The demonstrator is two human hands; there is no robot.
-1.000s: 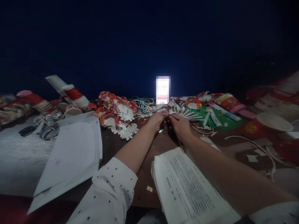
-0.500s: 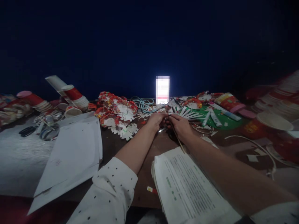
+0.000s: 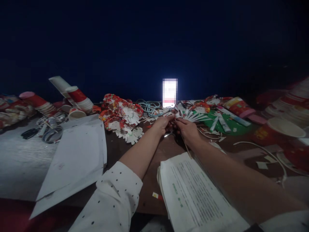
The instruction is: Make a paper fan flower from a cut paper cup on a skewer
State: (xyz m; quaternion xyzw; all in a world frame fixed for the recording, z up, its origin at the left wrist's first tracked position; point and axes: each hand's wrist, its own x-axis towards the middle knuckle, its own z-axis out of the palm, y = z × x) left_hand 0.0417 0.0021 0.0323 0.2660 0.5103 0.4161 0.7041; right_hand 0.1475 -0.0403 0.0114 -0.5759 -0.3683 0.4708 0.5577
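Both hands work at the middle of the counter (image 3: 147, 188), the left hand (image 3: 164, 125) and the right hand (image 3: 189, 129) meeting at the fingertips. The grip of each is narrow, fingers drawn together; what lies between them is too small and shaded to identify. A thin stick (image 3: 187, 149) runs from beneath the right hand down to the top edge of a printed booklet (image 3: 193, 190); whether the fingers hold it cannot be told. White paper strips (image 3: 196, 117) fan out just beside the right hand, towards a green sheet (image 3: 242, 129) bearing two tubes (image 3: 224, 125). Beyond the hands stands a lit screen (image 3: 170, 91), its content obscured; light-blue cord (image 3: 153, 112) lies near it. Left of the cord is a pile of red and white paper cut-outs (image 3: 120, 111). Further left are white sheets (image 3: 79, 154), a roll of tape (image 3: 51, 136), black-handled scissors (image 3: 29, 133) and tilted stacks of paper cups (image 3: 78, 96). More cups (image 3: 286, 127), blurred, occupy the right side.
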